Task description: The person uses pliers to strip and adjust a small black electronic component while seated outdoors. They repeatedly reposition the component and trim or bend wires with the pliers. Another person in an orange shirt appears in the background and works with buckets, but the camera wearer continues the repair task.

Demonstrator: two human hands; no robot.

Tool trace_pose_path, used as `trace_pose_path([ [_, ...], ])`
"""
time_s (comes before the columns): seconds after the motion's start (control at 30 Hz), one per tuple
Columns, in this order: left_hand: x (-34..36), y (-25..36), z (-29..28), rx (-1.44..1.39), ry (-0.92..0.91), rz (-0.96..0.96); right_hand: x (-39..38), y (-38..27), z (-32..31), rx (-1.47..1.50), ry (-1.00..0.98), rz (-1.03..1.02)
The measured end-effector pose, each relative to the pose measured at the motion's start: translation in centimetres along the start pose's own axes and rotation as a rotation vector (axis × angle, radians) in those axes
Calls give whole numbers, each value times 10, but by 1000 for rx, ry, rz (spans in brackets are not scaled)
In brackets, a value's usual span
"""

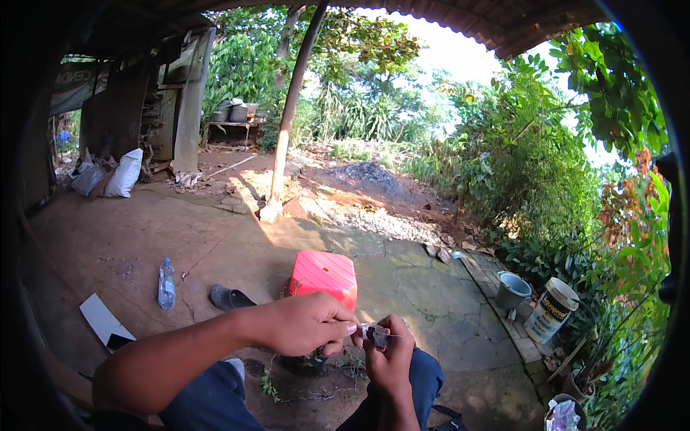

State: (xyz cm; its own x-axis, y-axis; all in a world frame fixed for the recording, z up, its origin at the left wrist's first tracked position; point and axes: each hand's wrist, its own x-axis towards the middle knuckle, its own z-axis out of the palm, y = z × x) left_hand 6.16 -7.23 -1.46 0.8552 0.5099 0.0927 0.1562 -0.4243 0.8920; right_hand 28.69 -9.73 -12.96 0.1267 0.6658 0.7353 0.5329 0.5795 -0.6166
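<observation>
My left hand [305, 325] reaches across from the left, its thumb and fingers pinched at one end of a small object. My right hand [392, 359] is closed around a small dark piece [376, 336], whose kind I cannot make out. A thin, pale wire-like strand sticks out to the right of it. The two hands almost meet, above my knees. Below them, partly hidden by my left hand, is a dark pot [305, 365] with a small leafy plant [269, 386] and thin stems around it.
A red plastic stool [323, 276] stands just beyond my hands. A dark clog [230, 296] and a water bottle [167, 284] are on the concrete floor to the left. At the right are a grey bucket [513, 291] and a white pail [552, 310]. A wooden post [289, 122] rises farther off.
</observation>
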Motion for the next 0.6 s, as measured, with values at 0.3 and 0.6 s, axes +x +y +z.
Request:
trace_pose_path([
  [0.3, -5, 22, 9, 383, 198, 32, -1, 1, 0, 19, -76, 129],
  [0.6, -18, 38, -3, 456, 120, 49, -9, -9, 26, 211, -107, 155],
])
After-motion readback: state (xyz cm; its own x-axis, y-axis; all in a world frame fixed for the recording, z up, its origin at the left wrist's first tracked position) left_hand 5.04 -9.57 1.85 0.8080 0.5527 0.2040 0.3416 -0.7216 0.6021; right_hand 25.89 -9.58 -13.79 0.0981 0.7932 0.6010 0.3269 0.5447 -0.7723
